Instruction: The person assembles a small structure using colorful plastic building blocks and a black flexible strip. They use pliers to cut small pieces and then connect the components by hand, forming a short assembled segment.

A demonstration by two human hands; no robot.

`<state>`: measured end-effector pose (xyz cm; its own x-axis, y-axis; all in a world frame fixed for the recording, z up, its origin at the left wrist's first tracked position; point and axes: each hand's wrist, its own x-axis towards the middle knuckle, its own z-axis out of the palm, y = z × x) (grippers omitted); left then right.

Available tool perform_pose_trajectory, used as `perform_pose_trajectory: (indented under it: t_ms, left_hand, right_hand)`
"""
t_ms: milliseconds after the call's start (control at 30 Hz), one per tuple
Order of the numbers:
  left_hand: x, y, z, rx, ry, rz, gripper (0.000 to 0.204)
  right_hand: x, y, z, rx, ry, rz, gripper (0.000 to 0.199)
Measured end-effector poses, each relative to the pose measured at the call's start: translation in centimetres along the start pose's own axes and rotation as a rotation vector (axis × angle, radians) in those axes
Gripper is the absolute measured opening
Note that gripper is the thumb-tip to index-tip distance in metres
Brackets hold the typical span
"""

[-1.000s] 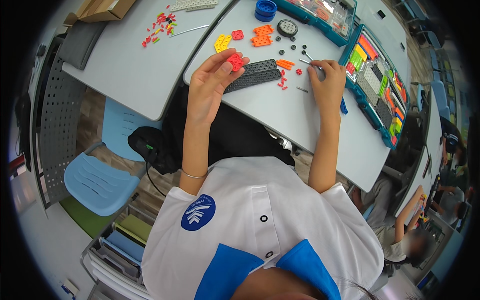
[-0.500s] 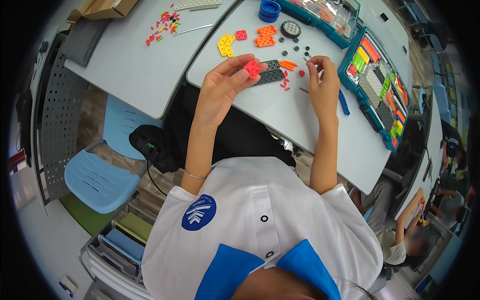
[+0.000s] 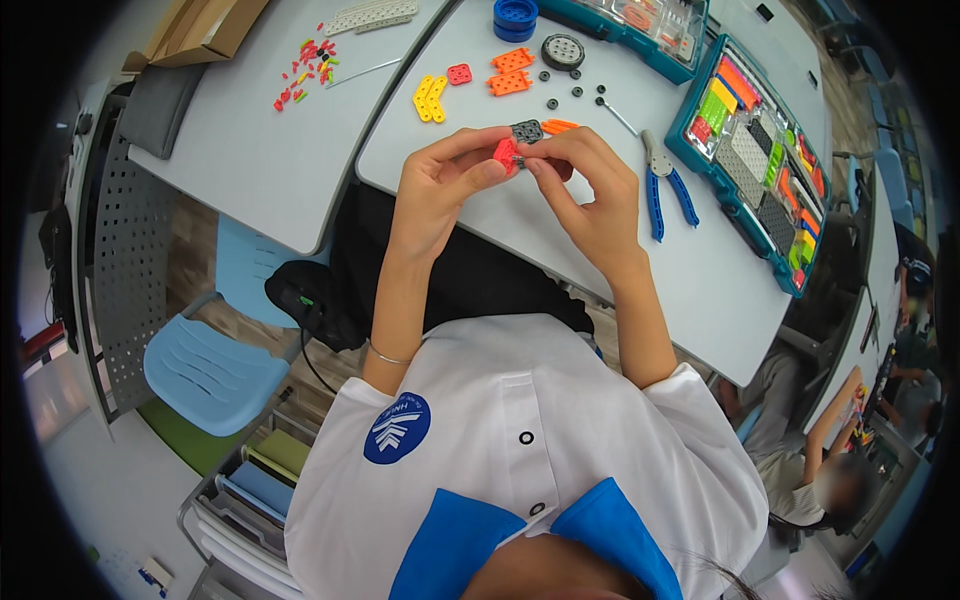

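The left hand (image 3: pixel 438 190) pinches a small, squarish red plastic piece (image 3: pixel 505 156) above the smooth pale-grey table (image 3: pixel 700 290), by its near edge; the right hand (image 3: pixel 597 195) meets it, its grip unclear. Off-centre finger pressure could flick the piece over that edge.

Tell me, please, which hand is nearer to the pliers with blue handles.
Right. The right hand is close by, to the left of the pliers; the left hand is farther left, beyond the right hand.

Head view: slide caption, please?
Left hand and right hand meet at a red piece; blue-handled pliers lie beside a parts case.
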<state>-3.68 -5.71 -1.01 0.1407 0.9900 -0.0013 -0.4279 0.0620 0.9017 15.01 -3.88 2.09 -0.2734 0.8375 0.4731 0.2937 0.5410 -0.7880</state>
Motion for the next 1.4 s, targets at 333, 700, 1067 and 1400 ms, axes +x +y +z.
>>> perform_pose_trajectory:
  t_ms: [333, 700, 1067, 1400]
  left_hand:
    - [0.2, -0.2, 0.2, 0.057, 0.039, -0.062, 0.037]
    - [0.3, -0.1, 2.1, 0.137, 0.127, 0.009, 0.037]
    - [-0.8, 1.8, 0.6, 0.021, -0.004, -0.071, 0.033]
    - [-2.7, 2.4, 0.5, 0.225, 0.156, 0.053, 0.03]
  right_hand:
    - [-0.4, 0.6, 0.1, -0.089, 0.007, -0.097, 0.011]
    - [-0.6, 0.3, 0.0, 0.015, 0.005, 0.07, 0.013]
    - [-0.4, -0.1, -0.1, 0.633, -0.113, 0.4, 0.019]
    - [-0.5, -0.4, 1.2, 0.571, -0.181, 0.481, 0.026]
